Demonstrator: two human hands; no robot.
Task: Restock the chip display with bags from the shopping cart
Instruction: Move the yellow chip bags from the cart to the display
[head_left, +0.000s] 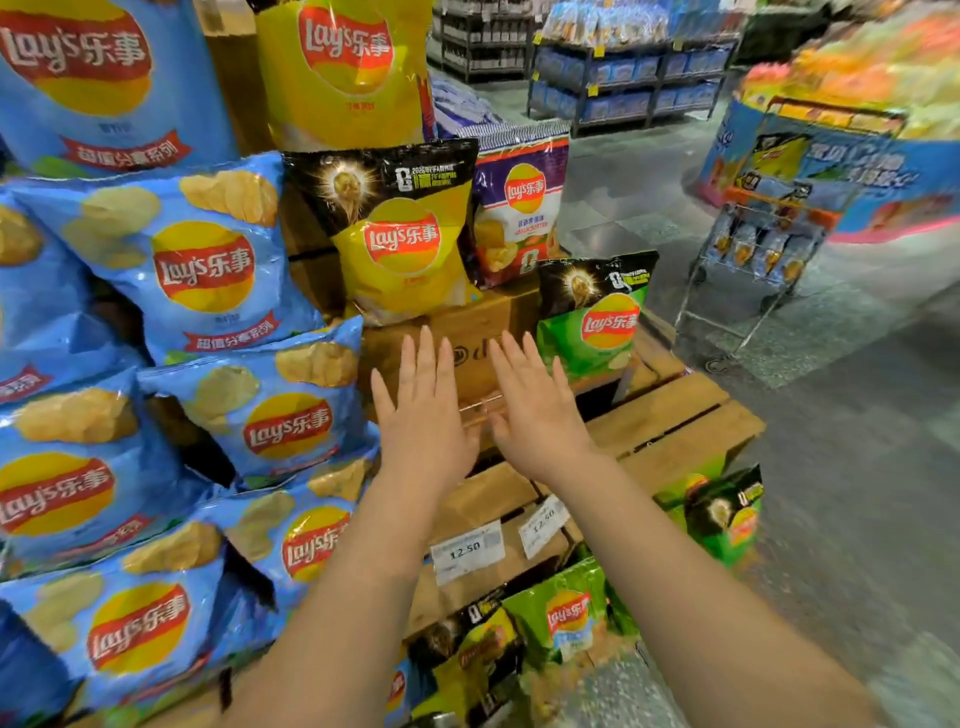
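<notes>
Yellow and black, one Lay's chip bag (402, 234) stands up on a brown cardboard box (467, 343) so shoppers can see its front. A purple Lay's bag (519, 208) leans just beside it, and a green Lay's bag (592, 317) stands lower at the box's right edge. Big blue Lay's bags (208, 270) are piled on the left, faces out, like a wall.

Both hands hold nothing. The left hand (423, 415) and the right hand (535, 410) are flat with straight fingers, side by side, in front of the box. They may have let go of a bag, or be about to straighten one; I cannot tell which.

Two price tags (467, 551) hang on the wooden crate (670, 415). The shopping cart (753, 275), well apart on the right, has blue bags in it.
</notes>
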